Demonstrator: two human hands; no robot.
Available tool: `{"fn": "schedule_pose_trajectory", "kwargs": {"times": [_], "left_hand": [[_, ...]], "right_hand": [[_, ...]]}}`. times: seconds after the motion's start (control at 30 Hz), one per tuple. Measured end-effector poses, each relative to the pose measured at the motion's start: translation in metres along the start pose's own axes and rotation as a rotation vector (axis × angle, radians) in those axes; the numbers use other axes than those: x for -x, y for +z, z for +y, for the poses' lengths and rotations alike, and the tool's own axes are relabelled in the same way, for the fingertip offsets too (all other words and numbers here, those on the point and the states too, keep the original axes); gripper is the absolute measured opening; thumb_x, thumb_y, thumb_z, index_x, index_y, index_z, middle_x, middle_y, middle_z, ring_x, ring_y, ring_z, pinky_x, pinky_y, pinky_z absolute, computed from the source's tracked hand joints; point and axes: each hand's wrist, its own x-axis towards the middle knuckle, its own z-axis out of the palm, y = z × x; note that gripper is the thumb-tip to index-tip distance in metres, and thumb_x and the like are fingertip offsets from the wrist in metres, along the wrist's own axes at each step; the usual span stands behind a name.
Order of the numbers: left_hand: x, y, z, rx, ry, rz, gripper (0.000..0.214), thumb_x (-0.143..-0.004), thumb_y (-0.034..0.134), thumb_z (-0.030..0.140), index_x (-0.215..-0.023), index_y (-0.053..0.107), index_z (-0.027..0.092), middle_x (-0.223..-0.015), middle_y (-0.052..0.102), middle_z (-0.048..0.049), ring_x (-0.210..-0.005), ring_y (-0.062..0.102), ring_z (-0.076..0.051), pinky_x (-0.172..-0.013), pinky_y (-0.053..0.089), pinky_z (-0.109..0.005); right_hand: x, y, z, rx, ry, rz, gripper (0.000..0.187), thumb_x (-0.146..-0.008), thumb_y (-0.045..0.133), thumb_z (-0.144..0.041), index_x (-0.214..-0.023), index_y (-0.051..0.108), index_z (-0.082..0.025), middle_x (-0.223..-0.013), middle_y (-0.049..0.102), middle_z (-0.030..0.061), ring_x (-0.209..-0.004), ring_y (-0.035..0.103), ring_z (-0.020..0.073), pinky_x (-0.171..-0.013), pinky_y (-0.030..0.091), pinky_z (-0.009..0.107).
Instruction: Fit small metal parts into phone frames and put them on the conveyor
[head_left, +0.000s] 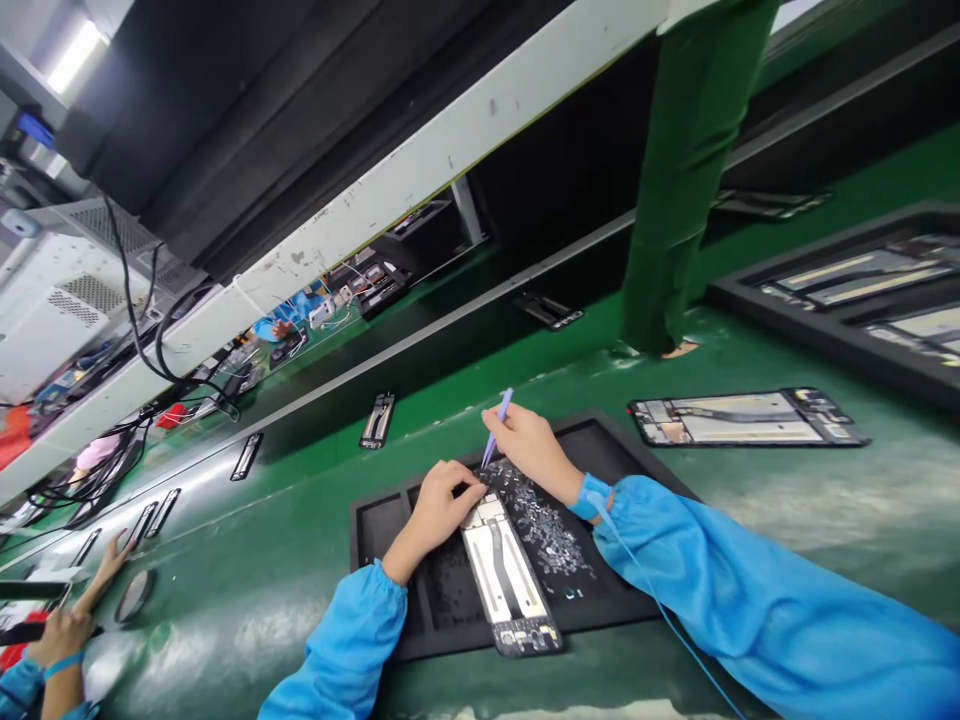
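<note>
My right hand [529, 445] grips a pair of purple tweezers [499, 425], their tips pointing down near the small parts. Curled at the upper end of an opened phone body [501, 575], my left hand [442, 505] holds it with thumb and fingers close together. The phone body lies tilted over a black compartment tray [600, 605], its near end past the tray's front edge. Many tiny shiny pieces [555, 535] are scattered in the tray, to the right of the phone. Whether a small piece sits between my left fingertips is hidden.
Another phone body [742, 418] lies on the green bench [247, 570] at right. Beyond it is a black tray [825, 330] of phone bodies. A green-wrapped post [675, 190] stands behind. More phone bodies line the conveyor; a co-worker's hands [64, 640] are at far left.
</note>
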Motion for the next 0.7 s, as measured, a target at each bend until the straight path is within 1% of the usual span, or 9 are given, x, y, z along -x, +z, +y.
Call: {"fn": "schedule_pose_trajectory", "kwargs": {"times": [0.13, 0.2, 0.27, 0.3, 0.4, 0.47, 0.53, 0.6, 0.7], "left_hand": [[0.004, -0.01, 0.012, 0.047, -0.084, 0.047, 0.029, -0.102, 0.063, 0.038, -0.121, 0.064, 0.017, -0.121, 0.066, -0.0084, -0.103, 0.067, -0.021, -0.091, 0.058, -0.041], [0.021, -0.013, 0.027, 0.06, -0.166, 0.128, 0.025, -0.106, 0.054, 0.037, -0.119, 0.065, 0.019, -0.119, 0.066, -0.0085, -0.106, 0.066, -0.021, -0.096, 0.056, -0.043], [0.046, -0.006, 0.049, 0.059, -0.269, 0.232, 0.027, -0.106, 0.048, 0.035, -0.129, 0.059, 0.024, -0.128, 0.062, -0.011, -0.121, 0.062, -0.025, -0.107, 0.05, -0.048], [0.061, 0.003, 0.061, 0.051, -0.319, 0.271, 0.037, -0.103, 0.052, 0.034, -0.139, 0.052, 0.026, -0.138, 0.056, -0.0133, -0.131, 0.056, -0.029, -0.114, 0.044, -0.052], [0.094, 0.044, 0.095, -0.013, -0.447, 0.306, 0.097, -0.08, 0.08, 0.031, -0.159, 0.024, 0.028, -0.164, 0.023, -0.0189, -0.15, 0.032, -0.042, -0.121, 0.033, -0.06], [0.103, 0.071, 0.109, -0.068, -0.49, 0.346, 0.107, -0.078, 0.079, 0.024, -0.162, 0.012, 0.029, -0.167, 0.007, -0.019, -0.153, 0.025, -0.044, -0.12, 0.035, -0.06], [0.104, 0.085, 0.116, -0.078, -0.514, 0.407, 0.104, -0.079, 0.071, 0.018, -0.162, 0.008, 0.03, -0.167, 0.003, -0.018, -0.154, 0.024, -0.042, -0.12, 0.038, -0.057], [0.099, 0.079, 0.117, -0.041, -0.537, 0.46, 0.105, -0.077, 0.068, 0.014, -0.161, 0.007, 0.032, -0.166, 0.006, -0.0171, -0.153, 0.028, -0.041, -0.119, 0.04, -0.055], [0.074, 0.038, 0.106, 0.01, -0.502, 0.482, 0.11, -0.075, 0.069, 0.013, -0.161, 0.003, 0.031, -0.162, 0.015, -0.0184, -0.149, 0.037, -0.041, -0.119, 0.039, -0.057]], "right_hand": [[-0.005, -0.02, -0.003, -0.084, 0.001, 0.072, 0.037, -0.098, 0.064, -0.039, -0.128, 0.062, -0.017, -0.127, 0.065, 0.0096, -0.106, 0.067, 0.0232, -0.089, 0.059, 0.044], [-0.005, -0.028, -0.004, -0.118, -0.004, 0.106, 0.035, -0.099, 0.064, -0.039, -0.125, 0.063, -0.017, -0.122, 0.067, 0.0084, -0.101, 0.068, 0.0212, -0.085, 0.059, 0.042], [-0.004, -0.033, -0.007, -0.147, -0.019, 0.13, 0.032, -0.1, 0.06, -0.043, -0.115, 0.066, -0.015, -0.104, 0.07, 0.0056, -0.086, 0.069, 0.0171, -0.076, 0.059, 0.036], [-0.003, -0.035, -0.008, -0.161, -0.032, 0.136, 0.035, -0.101, 0.057, -0.047, -0.107, 0.067, -0.014, -0.092, 0.07, 0.0038, -0.076, 0.067, 0.0155, -0.071, 0.058, 0.033], [0.002, -0.039, -0.013, -0.198, -0.09, 0.136, 0.05, -0.1, 0.05, -0.06, -0.088, 0.067, -0.015, -0.064, 0.063, 0.0006, -0.058, 0.061, 0.0145, -0.058, 0.051, 0.029], [0.008, -0.043, -0.013, -0.219, -0.137, 0.121, 0.053, -0.096, 0.052, -0.065, -0.09, 0.067, -0.016, -0.067, 0.067, 0.0028, -0.06, 0.063, 0.0158, -0.058, 0.052, 0.029], [0.016, -0.048, -0.008, -0.225, -0.176, 0.091, 0.052, -0.094, 0.055, -0.066, -0.096, 0.069, -0.016, -0.075, 0.072, 0.0052, -0.063, 0.067, 0.0168, -0.06, 0.055, 0.029], [0.027, -0.055, 0.001, -0.206, -0.201, 0.057, 0.05, -0.092, 0.059, -0.064, -0.095, 0.07, -0.016, -0.073, 0.073, 0.0055, -0.061, 0.069, 0.0178, -0.059, 0.057, 0.03], [0.046, -0.06, 0.019, -0.136, -0.238, 0.027, 0.043, -0.092, 0.064, -0.058, -0.092, 0.073, -0.016, -0.068, 0.073, 0.0048, -0.059, 0.071, 0.0202, -0.055, 0.059, 0.03]]}}
